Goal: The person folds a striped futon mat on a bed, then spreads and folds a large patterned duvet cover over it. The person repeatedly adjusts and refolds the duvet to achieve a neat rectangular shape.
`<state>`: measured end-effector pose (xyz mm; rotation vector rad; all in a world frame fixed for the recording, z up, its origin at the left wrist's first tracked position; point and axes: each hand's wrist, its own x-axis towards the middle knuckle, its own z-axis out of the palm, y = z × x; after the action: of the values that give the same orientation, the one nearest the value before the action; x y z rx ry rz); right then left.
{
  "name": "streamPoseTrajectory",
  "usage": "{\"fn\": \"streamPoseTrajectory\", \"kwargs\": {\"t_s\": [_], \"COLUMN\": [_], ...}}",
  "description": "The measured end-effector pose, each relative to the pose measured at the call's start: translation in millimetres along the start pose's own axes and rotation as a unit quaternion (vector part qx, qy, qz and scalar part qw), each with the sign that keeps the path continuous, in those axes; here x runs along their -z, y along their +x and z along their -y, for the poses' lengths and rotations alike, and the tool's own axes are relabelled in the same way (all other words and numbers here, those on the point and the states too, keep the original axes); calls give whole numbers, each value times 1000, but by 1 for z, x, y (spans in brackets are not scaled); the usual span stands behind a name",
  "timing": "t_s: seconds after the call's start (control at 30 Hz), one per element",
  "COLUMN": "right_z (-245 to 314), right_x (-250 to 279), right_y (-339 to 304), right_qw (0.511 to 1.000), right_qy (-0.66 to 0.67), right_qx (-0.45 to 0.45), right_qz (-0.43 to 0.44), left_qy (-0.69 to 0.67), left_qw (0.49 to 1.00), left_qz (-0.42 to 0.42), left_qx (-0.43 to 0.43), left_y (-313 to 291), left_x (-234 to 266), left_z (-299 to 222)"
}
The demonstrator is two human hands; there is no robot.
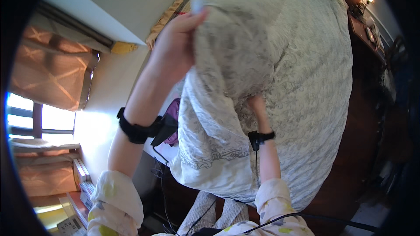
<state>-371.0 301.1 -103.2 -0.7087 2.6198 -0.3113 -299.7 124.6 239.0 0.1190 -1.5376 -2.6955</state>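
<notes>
A pale quilt (306, 91) with a grey scroll pattern lies spread over the bed. My left hand (181, 35) is raised at the quilt's left side, its thumb along the cloth and its other fingers hidden behind it. It grips a lifted, slightly blurred fold (238, 39). Lower and to the right, my right hand (257, 102) is closed on gathered cloth, with its fingertips buried in the creases. Between my arms, the near part of the quilt hangs down, showing a grey ornamental border (214, 159).
A purple bag (174, 120) sits beyond my left wrist. Dark cables (164, 188) hang near my left forearm. My feet in grey socks (199, 214) stand at the bed's near edge. Orange curtains (57, 70) hang at left; a cluttered wooden desk (365, 32) stands at far right.
</notes>
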Motion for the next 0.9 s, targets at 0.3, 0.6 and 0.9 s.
{"fn": "streamPoseTrajectory", "kwargs": {"t_s": [0.3,0.6,0.9], "right_z": [38,-19,2], "right_x": [220,201,194], "right_y": [-115,-91,-83], "right_qw": [608,735,705], "right_qy": [781,667,699], "right_qx": [-40,-67,-34], "right_qz": [-139,-104,-116], "left_qy": [459,607,708], "left_qw": [856,699,618], "left_qz": [-82,-235,-273], "left_qx": [-224,-296,203], "left_y": [17,10,-172], "left_x": [-86,-97,-31], "left_z": [153,256,426]}}
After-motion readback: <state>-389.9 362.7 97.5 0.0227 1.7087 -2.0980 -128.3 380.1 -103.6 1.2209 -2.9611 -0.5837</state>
